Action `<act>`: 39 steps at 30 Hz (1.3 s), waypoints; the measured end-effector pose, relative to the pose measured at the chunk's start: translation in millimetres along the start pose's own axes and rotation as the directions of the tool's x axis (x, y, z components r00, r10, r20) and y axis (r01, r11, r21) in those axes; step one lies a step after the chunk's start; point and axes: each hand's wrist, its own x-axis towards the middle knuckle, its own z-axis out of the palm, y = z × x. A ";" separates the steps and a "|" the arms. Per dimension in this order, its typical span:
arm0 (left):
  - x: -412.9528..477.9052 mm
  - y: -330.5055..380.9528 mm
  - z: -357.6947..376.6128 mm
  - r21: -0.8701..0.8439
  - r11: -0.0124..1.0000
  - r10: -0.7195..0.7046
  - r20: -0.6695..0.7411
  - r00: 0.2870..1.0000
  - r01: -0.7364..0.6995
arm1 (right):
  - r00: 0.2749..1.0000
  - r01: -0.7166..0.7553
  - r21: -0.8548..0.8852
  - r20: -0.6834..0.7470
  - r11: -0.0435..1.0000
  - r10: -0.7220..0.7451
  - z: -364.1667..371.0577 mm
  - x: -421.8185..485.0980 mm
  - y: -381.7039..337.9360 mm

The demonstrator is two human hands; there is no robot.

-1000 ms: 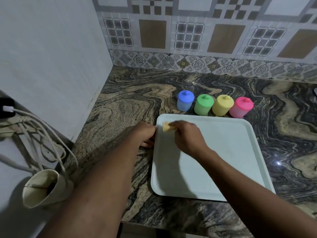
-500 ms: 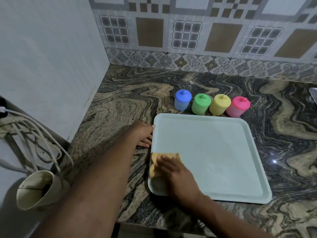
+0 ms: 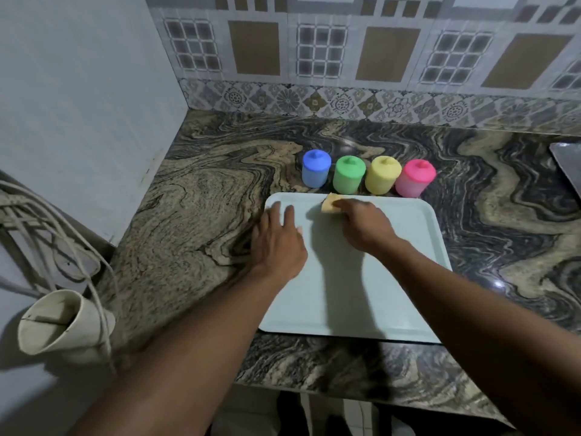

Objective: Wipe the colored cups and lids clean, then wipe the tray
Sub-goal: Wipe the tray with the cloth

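A pale green tray (image 3: 393, 278) lies flat on the marbled counter. My right hand (image 3: 364, 226) presses a yellow sponge cloth (image 3: 330, 205) onto the tray near its far edge, fingers curled over it. My left hand (image 3: 278, 243) lies flat with straight fingers on the tray's left rim. Behind the tray stand lidded cups in a row: blue cup (image 3: 316, 168), green cup (image 3: 349, 174), yellow cup (image 3: 383, 175) and pink cup (image 3: 413, 178).
A white wall (image 3: 78, 105) closes the left side and patterned tiles (image 3: 345, 58) the back. Cables (image 3: 47, 221) and a cream cone-shaped holder (image 3: 59, 322) hang at lower left. A dark metal edge (image 3: 567, 162) shows at far right. The counter's front edge (image 3: 361, 391) runs below the tray.
My right hand slid the sponge from the tray's near left corner up to its far edge. My left hand moved from beside the tray onto its left rim.
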 end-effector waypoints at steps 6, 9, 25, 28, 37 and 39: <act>-17.6 5.1 28.6 0.045 0.994 0.081 0.286 0.955 -0.097 | 0.990 0.129 0.065 -0.056 0.990 -0.125 48.6 -117.3 5.3; -14.9 8.1 18.8 0.045 0.997 0.041 0.349 0.936 -0.060 | 0.957 0.289 0.094 -0.032 0.953 -0.287 48.4 -191.5 9.3; -49.8 84.4 15.3 -0.077 0.997 0.042 0.395 0.918 -0.012 | 1.000 -0.012 -0.061 0.012 0.998 0.013 -9.4 -65.9 103.8; -47.6 87.6 12.2 -0.085 0.996 0.021 0.418 0.908 0.016 | 0.997 0.051 -0.089 -0.054 0.995 -0.056 4.4 -126.4 92.3; -41.1 91.3 0.3 -0.129 0.990 0.011 0.503 0.864 0.062 | 0.993 0.077 0.098 0.079 0.992 -0.085 -22.4 -203.7 81.9; -37.9 84.9 -8.7 -0.223 0.968 -0.007 0.427 0.904 0.113 | 0.991 0.110 0.197 0.048 0.974 -0.122 -30.2 -180.7 62.4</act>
